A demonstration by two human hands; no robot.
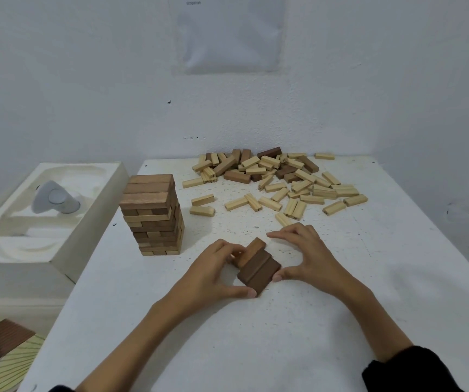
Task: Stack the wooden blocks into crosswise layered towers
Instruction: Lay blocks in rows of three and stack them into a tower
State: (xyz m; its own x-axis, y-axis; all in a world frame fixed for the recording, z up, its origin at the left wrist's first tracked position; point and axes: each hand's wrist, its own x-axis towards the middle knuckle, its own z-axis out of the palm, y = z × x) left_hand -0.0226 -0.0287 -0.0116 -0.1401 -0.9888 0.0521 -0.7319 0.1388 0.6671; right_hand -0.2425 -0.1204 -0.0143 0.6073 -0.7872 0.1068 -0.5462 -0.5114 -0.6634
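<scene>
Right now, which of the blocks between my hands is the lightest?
The block nearest the left hand: tan, and jutting farther back than the two dark brown ones beside it.

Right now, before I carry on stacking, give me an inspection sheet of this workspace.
Surface: white speckled table.
Job's things: finished tower upright at left; loose block pile at the back; three brown blocks side by side between the hands.
Clutter: nothing seen.
Grippers: left hand grips the blocks; right hand touches their right edge with the thumb, fingers straight.
Cables: nothing seen.
Surroundings: white box holding a grey device left of the table; plastic sleeve on the wall.
</scene>
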